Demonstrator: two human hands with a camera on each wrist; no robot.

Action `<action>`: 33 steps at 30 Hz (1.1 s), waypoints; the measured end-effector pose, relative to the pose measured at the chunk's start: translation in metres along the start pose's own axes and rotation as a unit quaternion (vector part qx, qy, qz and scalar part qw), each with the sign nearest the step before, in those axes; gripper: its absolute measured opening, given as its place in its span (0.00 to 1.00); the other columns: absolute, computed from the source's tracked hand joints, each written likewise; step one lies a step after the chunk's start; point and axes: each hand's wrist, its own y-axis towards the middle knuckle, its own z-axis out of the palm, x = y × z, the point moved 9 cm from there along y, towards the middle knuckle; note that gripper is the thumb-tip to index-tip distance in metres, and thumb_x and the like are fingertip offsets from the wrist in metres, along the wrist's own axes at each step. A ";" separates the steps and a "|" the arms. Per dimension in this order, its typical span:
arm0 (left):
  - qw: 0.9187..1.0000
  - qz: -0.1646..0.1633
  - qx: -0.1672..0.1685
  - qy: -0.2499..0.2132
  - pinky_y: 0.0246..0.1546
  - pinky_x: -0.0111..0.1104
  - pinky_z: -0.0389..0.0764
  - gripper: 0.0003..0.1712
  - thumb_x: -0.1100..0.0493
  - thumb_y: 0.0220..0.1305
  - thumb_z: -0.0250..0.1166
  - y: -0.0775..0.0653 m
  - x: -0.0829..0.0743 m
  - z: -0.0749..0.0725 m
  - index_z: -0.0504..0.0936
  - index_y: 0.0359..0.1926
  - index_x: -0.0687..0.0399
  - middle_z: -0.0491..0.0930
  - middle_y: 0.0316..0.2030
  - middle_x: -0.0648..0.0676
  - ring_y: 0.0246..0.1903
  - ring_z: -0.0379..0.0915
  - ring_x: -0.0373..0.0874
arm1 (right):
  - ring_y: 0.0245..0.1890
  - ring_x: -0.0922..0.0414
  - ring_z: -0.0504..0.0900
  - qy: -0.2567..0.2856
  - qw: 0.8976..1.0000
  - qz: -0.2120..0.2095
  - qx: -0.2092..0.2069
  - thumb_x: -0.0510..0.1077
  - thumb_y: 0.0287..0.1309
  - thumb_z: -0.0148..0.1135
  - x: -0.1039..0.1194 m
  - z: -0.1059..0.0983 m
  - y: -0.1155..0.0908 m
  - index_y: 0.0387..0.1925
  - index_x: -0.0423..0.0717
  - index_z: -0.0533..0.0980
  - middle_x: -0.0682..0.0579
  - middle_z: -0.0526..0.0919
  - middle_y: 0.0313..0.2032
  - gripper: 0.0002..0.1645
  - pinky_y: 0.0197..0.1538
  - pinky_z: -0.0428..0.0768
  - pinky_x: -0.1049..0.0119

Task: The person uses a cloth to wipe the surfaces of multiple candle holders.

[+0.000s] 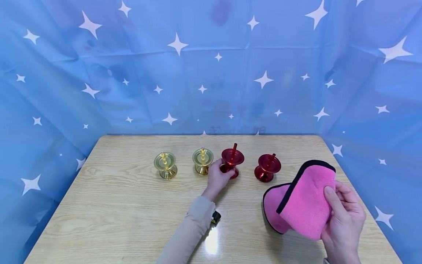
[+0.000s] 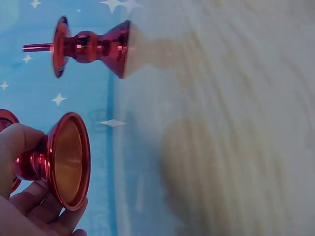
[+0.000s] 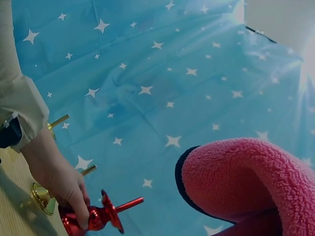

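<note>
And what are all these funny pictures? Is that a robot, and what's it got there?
No robot here: these are a person's own two hands. The big picture comes from a camera worn on the head, looking forward and down. The other two come from little cameras on each wrist, so things look tipped sideways.

On the wooden table stand two gold stands, which look like candle holders, and another red stand. The left hand holds the nearer red stand; the left wrist picture shows its hollow underside. The right hand holds a fluffy pink cloth with a black edge. Behind is a blue starry sheet.
</note>
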 end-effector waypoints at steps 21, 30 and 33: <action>0.994 0.063 0.032 -0.079 0.46 0.40 0.76 0.12 0.64 0.47 0.71 -0.025 -0.049 -0.033 0.81 0.35 0.62 0.81 0.35 0.56 0.41 0.75 0.46 | 0.23 0.55 0.81 -0.025 0.996 0.033 0.080 0.19 0.53 0.51 -0.030 0.034 -0.007 0.37 0.24 0.76 0.41 0.82 0.26 0.11 0.24 0.79 0.69; 0.994 0.062 0.048 -0.080 0.44 0.41 0.77 0.11 0.70 0.46 0.69 -0.041 -0.075 -0.046 0.79 0.34 0.66 0.81 0.35 0.60 0.41 0.75 0.51 | 0.25 0.58 0.80 -0.082 0.987 0.064 0.121 0.22 0.55 0.54 -0.051 0.056 -0.013 0.35 0.30 0.78 0.46 0.82 0.27 0.09 0.26 0.79 0.72; 0.993 0.073 0.049 -0.078 0.40 0.41 0.78 0.11 0.72 0.45 0.67 -0.048 -0.094 -0.055 0.79 0.33 0.69 0.80 0.34 0.62 0.38 0.75 0.53 | 0.25 0.60 0.79 -0.085 0.982 0.090 0.141 0.25 0.57 0.55 -0.060 0.063 -0.013 0.35 0.35 0.79 0.49 0.81 0.27 0.09 0.27 0.78 0.73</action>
